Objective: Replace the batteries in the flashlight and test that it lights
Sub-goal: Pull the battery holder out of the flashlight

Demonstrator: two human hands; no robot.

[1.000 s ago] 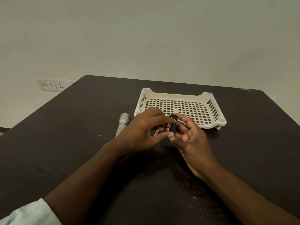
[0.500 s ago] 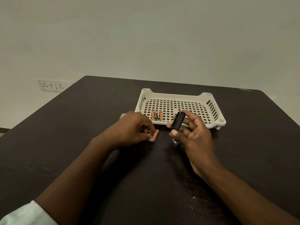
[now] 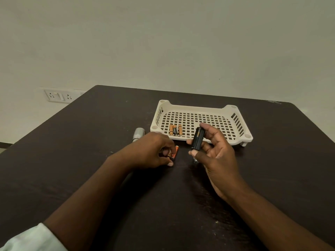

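My right hand (image 3: 216,153) holds a black battery holder (image 3: 198,139) upright between thumb and fingers, just in front of the white basket (image 3: 241,124). My left hand (image 3: 154,151) rests on the dark table, its fingers closed on orange-and-black batteries (image 3: 174,152) lying there. Three more batteries (image 3: 175,130) lie side by side in the basket's near left corner. The silver flashlight body (image 3: 138,134) lies on the table behind my left hand, mostly hidden by it. A small silver cap (image 3: 196,161) shows under my right thumb.
The dark table (image 3: 90,142) runs to a far edge against a pale wall. A wall socket plate (image 3: 57,96) sits at the left, beyond the table's edge.
My hands have come apart. The left hand has dropped to the table onto the batteries, and the right hand has lifted the holder to the right. The basket's batteries are now uncovered.
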